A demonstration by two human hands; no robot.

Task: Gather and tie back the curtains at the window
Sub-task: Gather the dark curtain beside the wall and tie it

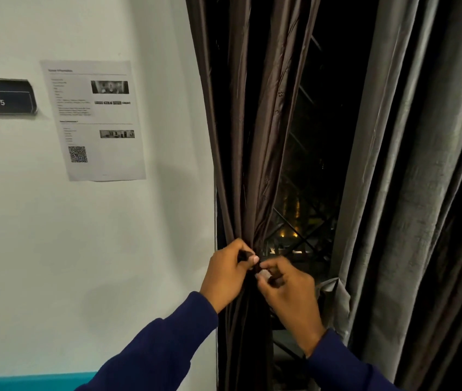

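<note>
Two bare hands, no gloves, rings, watch or bands visible. Left hand (228,270) comes out of a dark navy long sleeve (156,345); cuff sits at the wrist, plain, no logo or print seen. Right hand (287,289) comes out of a matching navy sleeve (342,362), cuff also ending at the wrist. Fabric looks soft and matte, like a sweatshirt or knit, with loose folds along the left forearm. Short, pale nails show on the fingers (253,259) of the left hand and on the right thumb. Both sleeves run off the bottom edge below the hands. No other clothing or body part in view.
</note>
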